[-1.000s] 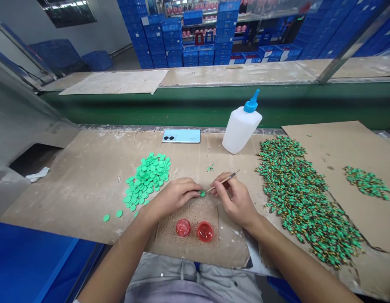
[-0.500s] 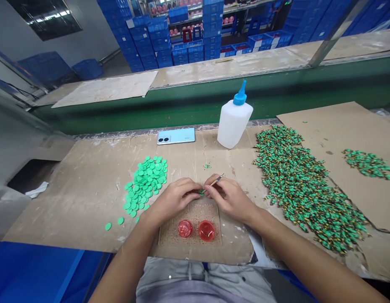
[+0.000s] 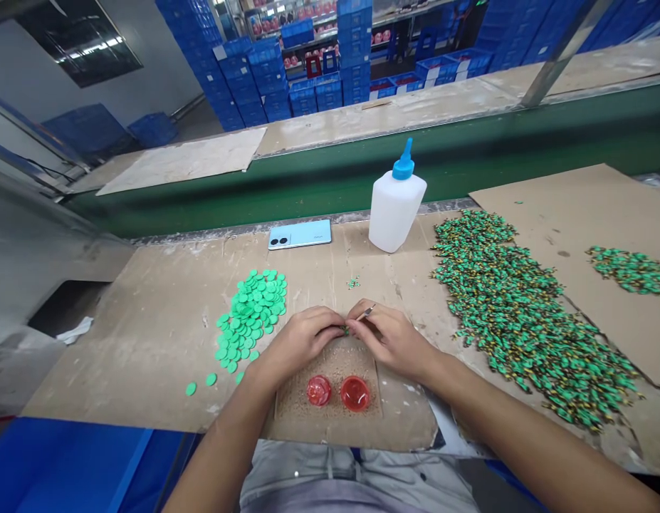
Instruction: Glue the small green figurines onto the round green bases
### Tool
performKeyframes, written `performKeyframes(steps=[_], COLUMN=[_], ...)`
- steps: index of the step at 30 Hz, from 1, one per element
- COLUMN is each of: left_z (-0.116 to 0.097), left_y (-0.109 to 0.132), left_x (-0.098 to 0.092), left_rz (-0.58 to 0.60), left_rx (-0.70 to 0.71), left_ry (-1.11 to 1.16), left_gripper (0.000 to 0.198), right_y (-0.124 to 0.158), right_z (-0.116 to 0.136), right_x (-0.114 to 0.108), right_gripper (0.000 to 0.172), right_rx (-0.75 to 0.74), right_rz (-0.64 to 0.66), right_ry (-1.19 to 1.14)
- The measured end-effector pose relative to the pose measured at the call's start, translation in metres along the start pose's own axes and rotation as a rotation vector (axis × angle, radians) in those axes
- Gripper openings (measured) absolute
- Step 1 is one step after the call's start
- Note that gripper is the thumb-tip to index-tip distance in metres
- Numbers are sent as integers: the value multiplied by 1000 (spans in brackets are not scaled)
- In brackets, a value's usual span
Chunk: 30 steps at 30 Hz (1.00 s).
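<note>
head view: green plastic discs [image 3: 249,317] on a cardboard-covered workbench [image 3: 137,342], blue crates [image 3: 268,78] beyond.

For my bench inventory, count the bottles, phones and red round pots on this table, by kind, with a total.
White squeeze bottle with blue nozzle: 1
Light blue phone: 1
Red round pots: 2
Total: 4
</note>
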<state>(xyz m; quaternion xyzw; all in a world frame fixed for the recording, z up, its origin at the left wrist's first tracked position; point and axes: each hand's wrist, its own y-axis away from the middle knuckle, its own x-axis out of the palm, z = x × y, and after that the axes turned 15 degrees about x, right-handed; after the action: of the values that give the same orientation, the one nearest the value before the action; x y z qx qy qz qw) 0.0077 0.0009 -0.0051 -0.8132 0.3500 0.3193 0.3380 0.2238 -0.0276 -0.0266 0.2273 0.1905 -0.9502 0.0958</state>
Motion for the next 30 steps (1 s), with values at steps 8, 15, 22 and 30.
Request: performKeyframes(steps=[8, 15, 22, 30], left_z=[-3, -1, 1, 5], left_y=[-3, -2, -2, -3], left_x=[0, 1, 3, 2], left_rz=[-8, -8, -35, -36], left_rx=[-38, -47, -38, -33], left_ry=[29, 41, 66, 89], left_gripper=[19, 19, 19, 21], right_y=[1, 2, 4, 1], right_z=[0, 0, 6, 6], right_x=[1, 2, 8, 14], right_gripper=[13, 13, 15, 19], right_rx=[-51, -62, -10, 20], right_rz=[16, 14, 12, 10], right_ry=[12, 32, 116, 143])
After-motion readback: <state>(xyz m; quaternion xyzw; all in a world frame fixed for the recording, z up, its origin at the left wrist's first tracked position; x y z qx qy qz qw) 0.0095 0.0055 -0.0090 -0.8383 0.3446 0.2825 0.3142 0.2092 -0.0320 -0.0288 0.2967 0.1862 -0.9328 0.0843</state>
